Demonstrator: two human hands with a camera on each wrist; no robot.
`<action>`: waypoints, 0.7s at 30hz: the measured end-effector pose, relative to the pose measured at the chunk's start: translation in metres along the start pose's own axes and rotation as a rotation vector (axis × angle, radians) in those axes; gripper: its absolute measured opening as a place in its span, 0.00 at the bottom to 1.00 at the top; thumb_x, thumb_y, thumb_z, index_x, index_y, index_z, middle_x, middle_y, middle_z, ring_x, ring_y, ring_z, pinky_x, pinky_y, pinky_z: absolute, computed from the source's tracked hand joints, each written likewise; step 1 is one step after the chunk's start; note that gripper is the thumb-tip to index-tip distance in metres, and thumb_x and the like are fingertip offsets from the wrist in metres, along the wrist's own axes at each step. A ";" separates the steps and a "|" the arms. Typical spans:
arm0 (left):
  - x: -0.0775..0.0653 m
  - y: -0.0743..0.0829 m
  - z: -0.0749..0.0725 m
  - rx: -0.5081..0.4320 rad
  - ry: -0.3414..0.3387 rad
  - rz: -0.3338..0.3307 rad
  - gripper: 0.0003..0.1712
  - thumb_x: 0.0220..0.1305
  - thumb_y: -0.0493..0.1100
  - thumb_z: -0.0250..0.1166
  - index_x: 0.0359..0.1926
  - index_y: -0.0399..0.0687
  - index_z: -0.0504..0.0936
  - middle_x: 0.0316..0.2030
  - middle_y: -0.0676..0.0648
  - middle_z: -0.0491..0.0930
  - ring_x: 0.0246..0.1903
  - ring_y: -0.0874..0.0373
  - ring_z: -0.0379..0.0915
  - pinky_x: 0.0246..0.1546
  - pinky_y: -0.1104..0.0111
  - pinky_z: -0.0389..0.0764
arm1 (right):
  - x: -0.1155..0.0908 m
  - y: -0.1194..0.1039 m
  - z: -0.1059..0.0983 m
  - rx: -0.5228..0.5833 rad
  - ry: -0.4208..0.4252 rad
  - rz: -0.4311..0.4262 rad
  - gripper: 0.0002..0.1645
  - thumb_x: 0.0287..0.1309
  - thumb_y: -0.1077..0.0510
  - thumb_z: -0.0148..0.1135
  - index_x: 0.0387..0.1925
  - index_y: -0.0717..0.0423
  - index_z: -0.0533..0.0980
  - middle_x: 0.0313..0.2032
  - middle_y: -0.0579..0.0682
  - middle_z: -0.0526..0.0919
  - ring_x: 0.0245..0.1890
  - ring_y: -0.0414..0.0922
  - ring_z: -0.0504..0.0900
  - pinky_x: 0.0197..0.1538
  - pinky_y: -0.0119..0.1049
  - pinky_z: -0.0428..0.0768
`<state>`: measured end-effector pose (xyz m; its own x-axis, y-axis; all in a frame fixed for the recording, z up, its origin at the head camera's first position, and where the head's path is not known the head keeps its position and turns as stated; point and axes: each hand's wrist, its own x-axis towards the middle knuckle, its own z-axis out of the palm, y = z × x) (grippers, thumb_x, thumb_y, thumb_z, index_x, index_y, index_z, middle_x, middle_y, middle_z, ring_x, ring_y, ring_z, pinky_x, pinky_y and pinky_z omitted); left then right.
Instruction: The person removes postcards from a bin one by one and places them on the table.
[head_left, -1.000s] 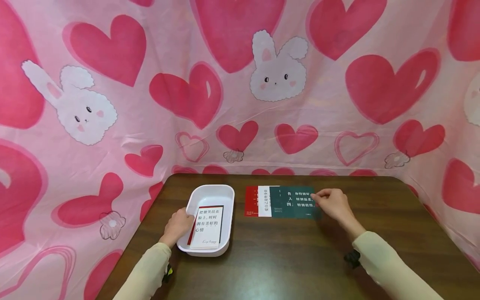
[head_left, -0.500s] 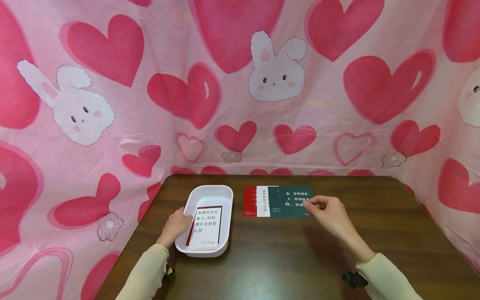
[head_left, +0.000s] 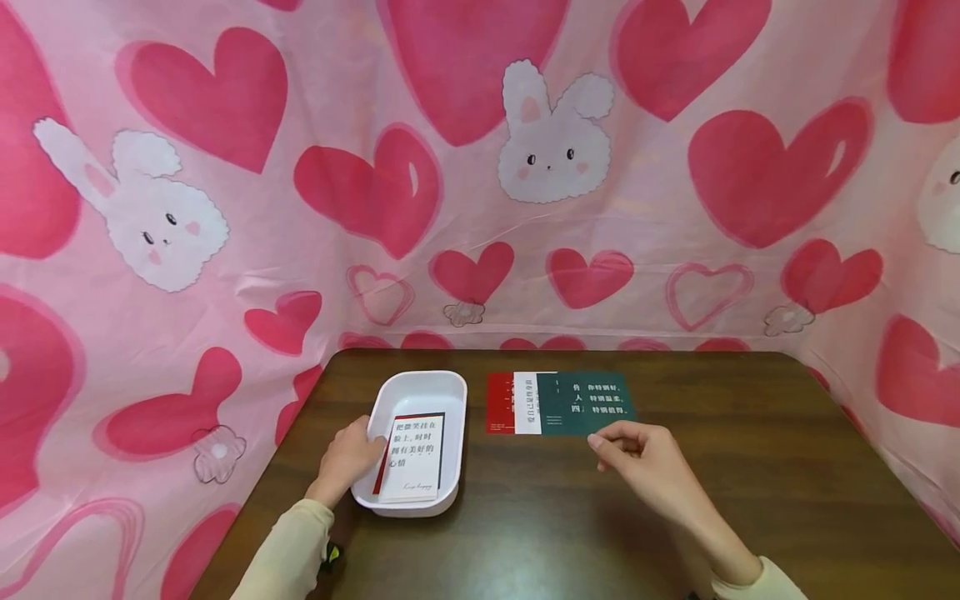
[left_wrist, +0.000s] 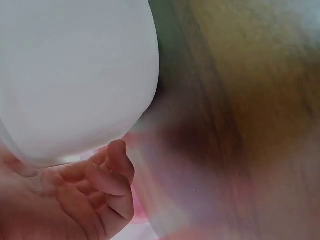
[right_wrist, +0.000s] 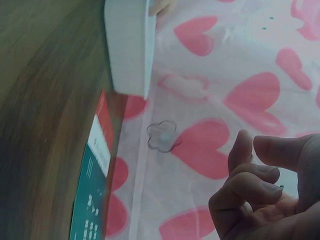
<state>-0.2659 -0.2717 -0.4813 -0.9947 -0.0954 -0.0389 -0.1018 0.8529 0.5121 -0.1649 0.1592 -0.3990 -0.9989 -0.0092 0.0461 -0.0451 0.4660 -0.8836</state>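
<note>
Clearly, a stack of printed cards (head_left: 412, 471) lay in the white tray (head_left: 420, 392), toward its 6 o'clock end, white side uppermost. At the tray's 9 o'clock side, the left hand (head_left: 347, 462) gripped the rim, thumb over the edge. Between 2 and 3 o'clock of the tray, a row of overlapping red, white and green cards (head_left: 562, 421) lay on the brown desk (head_left: 525, 525). At that row's 4 o'clock, the right hand (head_left: 641, 457) hung apart, fingers loosely curled, holding nothing. Pink patterned cloth (head_left: 645, 208) rose beyond at 12 o'clock.
</note>
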 end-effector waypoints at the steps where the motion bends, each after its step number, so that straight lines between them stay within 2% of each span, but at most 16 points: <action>1: -0.002 0.001 -0.001 0.009 0.001 0.000 0.25 0.68 0.43 0.62 0.58 0.28 0.75 0.46 0.30 0.82 0.40 0.37 0.81 0.42 0.41 0.82 | -0.002 -0.002 0.002 0.010 -0.008 -0.001 0.09 0.69 0.53 0.70 0.37 0.55 0.86 0.25 0.49 0.85 0.24 0.45 0.75 0.29 0.34 0.69; 8: -0.013 0.001 -0.001 0.038 0.006 -0.022 0.26 0.70 0.42 0.59 0.61 0.27 0.72 0.48 0.30 0.81 0.41 0.37 0.81 0.43 0.41 0.81 | -0.012 -0.013 0.010 0.075 -0.075 0.004 0.09 0.68 0.54 0.71 0.41 0.56 0.86 0.27 0.50 0.85 0.27 0.46 0.81 0.31 0.33 0.74; 12: -0.016 0.000 0.000 0.031 0.016 -0.016 0.25 0.70 0.42 0.58 0.61 0.27 0.72 0.47 0.30 0.81 0.39 0.38 0.80 0.42 0.41 0.81 | -0.012 -0.020 0.019 0.096 -0.131 -0.044 0.10 0.69 0.54 0.70 0.42 0.56 0.86 0.28 0.48 0.86 0.29 0.46 0.84 0.32 0.34 0.77; 21: -0.017 -0.001 0.006 0.036 0.025 -0.020 0.27 0.70 0.41 0.59 0.63 0.26 0.70 0.48 0.29 0.81 0.41 0.37 0.81 0.43 0.41 0.81 | -0.007 -0.041 0.054 0.118 -0.249 -0.195 0.06 0.69 0.54 0.70 0.39 0.52 0.86 0.28 0.47 0.85 0.24 0.44 0.81 0.30 0.33 0.78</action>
<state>-0.2485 -0.2682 -0.4865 -0.9918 -0.1250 -0.0276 -0.1228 0.8687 0.4799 -0.1563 0.0921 -0.3881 -0.9432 -0.3109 0.1173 -0.2224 0.3284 -0.9180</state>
